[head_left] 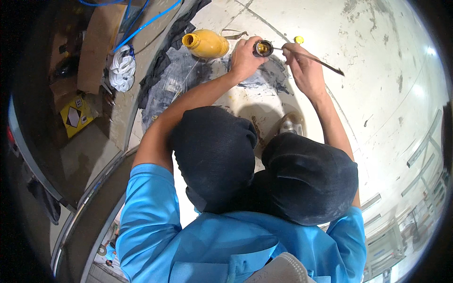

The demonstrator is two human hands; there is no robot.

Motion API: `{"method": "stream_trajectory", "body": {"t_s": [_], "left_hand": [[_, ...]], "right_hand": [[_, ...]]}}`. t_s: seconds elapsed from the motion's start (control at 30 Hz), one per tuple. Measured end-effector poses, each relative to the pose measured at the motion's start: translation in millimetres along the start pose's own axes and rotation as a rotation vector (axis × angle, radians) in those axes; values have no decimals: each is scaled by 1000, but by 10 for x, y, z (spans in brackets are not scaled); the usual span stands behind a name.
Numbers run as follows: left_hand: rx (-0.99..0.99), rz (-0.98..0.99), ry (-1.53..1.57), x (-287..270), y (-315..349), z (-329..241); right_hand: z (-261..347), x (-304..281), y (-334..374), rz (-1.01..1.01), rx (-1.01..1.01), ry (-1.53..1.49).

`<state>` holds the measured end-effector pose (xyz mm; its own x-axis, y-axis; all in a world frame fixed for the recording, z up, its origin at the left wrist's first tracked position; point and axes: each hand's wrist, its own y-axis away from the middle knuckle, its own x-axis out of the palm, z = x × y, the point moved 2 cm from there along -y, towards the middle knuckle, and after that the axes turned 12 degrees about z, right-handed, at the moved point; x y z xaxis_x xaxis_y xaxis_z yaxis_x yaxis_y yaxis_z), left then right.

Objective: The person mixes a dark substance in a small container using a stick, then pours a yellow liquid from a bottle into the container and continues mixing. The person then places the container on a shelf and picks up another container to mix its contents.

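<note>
My left hand [246,60] is closed round a small black round cup [263,48], tilted so its open mouth shows something yellowish inside. In my right hand [306,70] a long thin dark stick [325,65] is pinched. One end of it points at the mouth of the cup, and the other sticks out to the right. Whether the near end touches the cup's contents I cannot tell. Left of my left hand an uncapped yellow plastic bottle [207,44] leans or lies with its mouth to the left. A small yellow cap [298,40] rests on the floor beyond my right hand.
A dark stained cloth [177,78] covers floor beside the bottle, with a thin dark strip [235,35] nearby. To the left are a ledge, a white plastic bag [122,68], cardboard [97,47] and blue hoses [146,25]. My knees and a shoe [291,124] are below my hands.
</note>
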<state>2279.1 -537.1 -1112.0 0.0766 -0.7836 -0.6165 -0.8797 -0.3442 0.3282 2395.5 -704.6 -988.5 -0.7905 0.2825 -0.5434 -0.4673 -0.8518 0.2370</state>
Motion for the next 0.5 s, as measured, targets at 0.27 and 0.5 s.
{"method": "stream_trajectory", "body": {"t_s": [0.27, 0.5], "left_hand": [[216, -121, -100, -286, 35, -79], [302, -101, -167, -389, 149, -183]], "right_hand": [[20, -21, 186, -78, -9, -67], [74, -34, 302, -107, -63, -224]]}}
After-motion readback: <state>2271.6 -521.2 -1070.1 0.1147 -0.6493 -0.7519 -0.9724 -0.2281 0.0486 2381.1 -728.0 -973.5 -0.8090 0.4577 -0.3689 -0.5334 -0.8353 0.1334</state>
